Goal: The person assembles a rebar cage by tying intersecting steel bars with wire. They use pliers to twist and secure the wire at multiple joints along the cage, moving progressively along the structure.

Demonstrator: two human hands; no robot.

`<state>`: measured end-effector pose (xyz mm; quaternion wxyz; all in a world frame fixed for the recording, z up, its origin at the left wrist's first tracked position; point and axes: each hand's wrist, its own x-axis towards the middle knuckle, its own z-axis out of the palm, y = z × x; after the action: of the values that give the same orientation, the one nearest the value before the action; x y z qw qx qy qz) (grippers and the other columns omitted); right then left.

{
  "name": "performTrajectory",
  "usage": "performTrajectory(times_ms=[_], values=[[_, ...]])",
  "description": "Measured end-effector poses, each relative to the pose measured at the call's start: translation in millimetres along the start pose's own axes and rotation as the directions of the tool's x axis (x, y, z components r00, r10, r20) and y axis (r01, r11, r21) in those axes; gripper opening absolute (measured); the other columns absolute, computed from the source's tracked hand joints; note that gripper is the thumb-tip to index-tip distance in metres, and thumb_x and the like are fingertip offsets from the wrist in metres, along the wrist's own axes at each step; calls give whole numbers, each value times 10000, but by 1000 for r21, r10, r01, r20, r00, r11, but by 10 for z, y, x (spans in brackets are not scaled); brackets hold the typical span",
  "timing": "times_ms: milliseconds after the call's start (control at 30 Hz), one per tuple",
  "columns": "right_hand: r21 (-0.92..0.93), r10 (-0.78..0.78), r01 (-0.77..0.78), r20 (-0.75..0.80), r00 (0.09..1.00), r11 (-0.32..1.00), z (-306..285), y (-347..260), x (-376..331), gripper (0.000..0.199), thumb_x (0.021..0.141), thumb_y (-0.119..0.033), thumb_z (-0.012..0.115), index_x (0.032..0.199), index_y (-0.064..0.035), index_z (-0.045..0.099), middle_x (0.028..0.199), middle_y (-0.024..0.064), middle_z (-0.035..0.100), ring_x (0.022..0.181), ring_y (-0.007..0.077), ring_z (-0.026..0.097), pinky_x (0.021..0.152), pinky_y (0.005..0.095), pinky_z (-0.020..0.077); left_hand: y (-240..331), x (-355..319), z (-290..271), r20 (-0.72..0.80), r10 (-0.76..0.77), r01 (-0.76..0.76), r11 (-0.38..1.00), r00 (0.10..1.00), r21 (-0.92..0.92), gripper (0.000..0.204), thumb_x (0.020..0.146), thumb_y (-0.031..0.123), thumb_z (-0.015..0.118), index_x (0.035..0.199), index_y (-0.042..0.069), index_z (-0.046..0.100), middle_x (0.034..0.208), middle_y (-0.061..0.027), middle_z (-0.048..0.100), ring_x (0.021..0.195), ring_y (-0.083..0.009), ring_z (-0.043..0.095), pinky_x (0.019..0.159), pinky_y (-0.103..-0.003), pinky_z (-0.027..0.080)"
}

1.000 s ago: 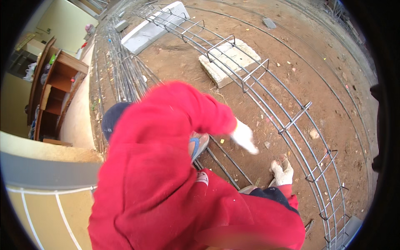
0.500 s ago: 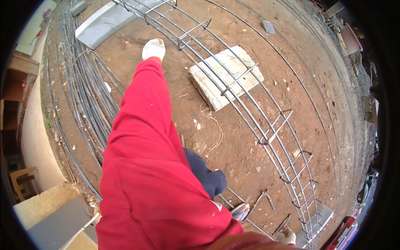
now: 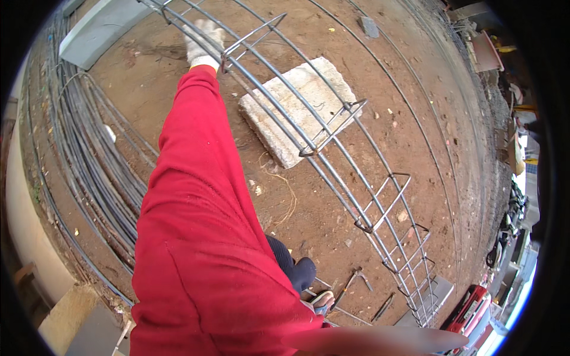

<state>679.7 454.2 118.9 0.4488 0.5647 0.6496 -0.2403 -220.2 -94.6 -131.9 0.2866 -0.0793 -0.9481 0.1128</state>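
Observation:
My left arm in a red sleeve reaches up and away, and the white knit glove on my left hand point(image 3: 203, 44) is closed at the near bar of a long rebar cage point(image 3: 369, 229). A bar crosses over the hand, which hides part of the grip. Square stirrups tie the cage's long bars together. The cage runs from the upper left to the lower right, passing above a rough pale concrete slab point(image 3: 284, 105) on the dirt. My right hand is out of sight.
Loose rebar point(image 3: 98, 172) lies bundled at left, beside a grey concrete beam point(image 3: 102, 32). Pincers point(image 3: 358, 276) and a slim dark tool point(image 3: 385, 307) lie near my sandalled foot point(image 3: 322, 299). A red object point(image 3: 468, 310) stands at lower right. Something blurred covers part of the bottom edge.
My left hand has moved from beside the cage to its near bar. That end of the cage appears closer and larger. My gloved right hand has left the lower edge. The view has shifted.

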Motion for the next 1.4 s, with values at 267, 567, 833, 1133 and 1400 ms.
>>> performTrajectory(times_ms=[267,567,833,1133,1400], values=[[215,-311,276,151,938,937,-61,-575,487,484,913,-86,641,1375,2,525,1185,96,679,795,152,665,745,304,538,128,-609,-790,130,200,-39,670,971,-741,189,859,155,558,997,161,687,952,-125,678,870,-344,663,733,-436,542],[-875,-207,341,284,936,344,228,-1728,172,433,894,-349,612,1292,-178,593,1032,154,707,978,330,677,816,447,541,494,-1637,-1510,-193,45,-181,600,980,-779,172,877,131,568,1032,140,641,1104,-113,649,1097,-342,584,1012,-486,415],[-564,-908,725,359,-216,-395,1022,-4095,-895,505,843,-234,694,1277,-43,520,955,139,653,844,300,661,713,418,516,377,-2233,-1852,-242,282,-363,546,928,-755,117,877,122,582,982,132,631,1165,-75,610,1239,-308,522,1089,-498,353],[-840,-888,425,134,-440,-337,1844,-5691,-669,722,780,-278,732,1383,-39,414,1200,193,573,1140,373,555,1011,472,406,341,-2852,-2371,-91,548,-411,497,831,-764,167,777,93,636,943,101,654,1215,-95,612,1285,-319,495,1130,-531,309],[-783,-970,574,219,-109,-241,2008,-5550,90,431,867,-211,598,1291,-152,553,901,119,679,807,304,691,666,434,532,161,-2860,-2350,116,285,-103,649,951,-754,223,646,91,726,844,94,622,892,-74,581,911,-269,549,870,-418,421]])
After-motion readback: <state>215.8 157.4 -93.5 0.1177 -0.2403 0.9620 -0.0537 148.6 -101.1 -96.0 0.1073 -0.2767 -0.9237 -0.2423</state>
